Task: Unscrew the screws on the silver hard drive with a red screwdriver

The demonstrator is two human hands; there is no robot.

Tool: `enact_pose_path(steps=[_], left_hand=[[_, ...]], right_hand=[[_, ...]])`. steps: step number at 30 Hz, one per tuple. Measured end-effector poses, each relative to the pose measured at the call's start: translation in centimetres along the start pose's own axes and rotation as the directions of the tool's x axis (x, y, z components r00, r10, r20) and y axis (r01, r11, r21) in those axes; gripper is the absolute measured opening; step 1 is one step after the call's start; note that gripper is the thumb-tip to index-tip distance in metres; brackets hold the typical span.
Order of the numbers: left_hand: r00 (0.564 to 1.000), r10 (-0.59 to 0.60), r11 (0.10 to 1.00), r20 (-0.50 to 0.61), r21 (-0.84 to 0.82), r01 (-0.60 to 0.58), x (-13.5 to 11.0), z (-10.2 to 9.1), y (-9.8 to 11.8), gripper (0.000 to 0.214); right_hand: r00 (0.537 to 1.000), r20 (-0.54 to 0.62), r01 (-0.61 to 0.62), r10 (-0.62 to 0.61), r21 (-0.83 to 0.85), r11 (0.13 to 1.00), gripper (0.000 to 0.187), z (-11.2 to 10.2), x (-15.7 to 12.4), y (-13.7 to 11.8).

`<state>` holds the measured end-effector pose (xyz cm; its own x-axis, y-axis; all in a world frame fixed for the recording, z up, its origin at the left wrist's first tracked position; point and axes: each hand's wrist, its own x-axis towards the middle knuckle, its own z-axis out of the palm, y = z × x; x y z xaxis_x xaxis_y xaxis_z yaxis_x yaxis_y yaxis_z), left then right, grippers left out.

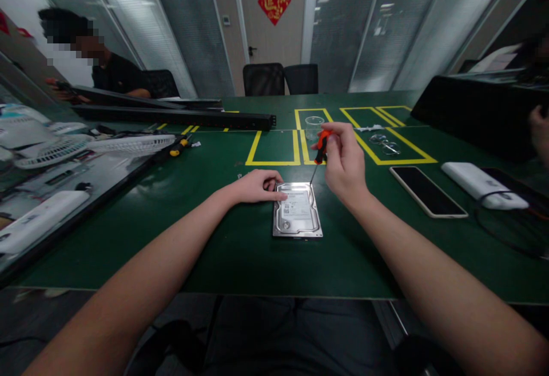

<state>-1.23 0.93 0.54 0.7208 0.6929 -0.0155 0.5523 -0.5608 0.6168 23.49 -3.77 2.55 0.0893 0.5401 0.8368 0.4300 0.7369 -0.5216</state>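
A silver hard drive (297, 211) lies flat on the green table mat (240, 239) in front of me. My left hand (257, 186) rests against the drive's far left corner, its fingers curled and pressing on the edge. My right hand (343, 162) is closed around a small screwdriver with an orange and black handle (321, 144). The thin shaft slants down, and its tip touches the drive's far right corner.
A black phone (426, 191) and a white power bank (482, 184) with a cable lie to the right. Yellow taped boxes (274, 147) hold a clear dish (314, 120) and small parts. A long black bar (180, 116), fan grilles (128, 144) and another person (107, 70) are on the left.
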Motion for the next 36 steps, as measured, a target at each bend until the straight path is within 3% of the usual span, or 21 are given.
enact_pose_path(steps=[23, 36], left_hand=[[1.000, -0.010, 1.000, 0.014, 0.000, 0.010, -0.06, -0.12, 0.13, 0.059], [1.000, -0.008, 1.000, 0.013, -0.006, 0.008, -0.07, -0.10, 0.10, 0.059]], right_hand=[[0.997, -0.049, 0.062, -0.065, -0.062, 0.996, 0.022, 0.12, 0.06, 0.33], [0.997, -0.070, 0.038, -0.042, -0.056, 0.998, 0.015, 0.05, 0.11, 0.68]])
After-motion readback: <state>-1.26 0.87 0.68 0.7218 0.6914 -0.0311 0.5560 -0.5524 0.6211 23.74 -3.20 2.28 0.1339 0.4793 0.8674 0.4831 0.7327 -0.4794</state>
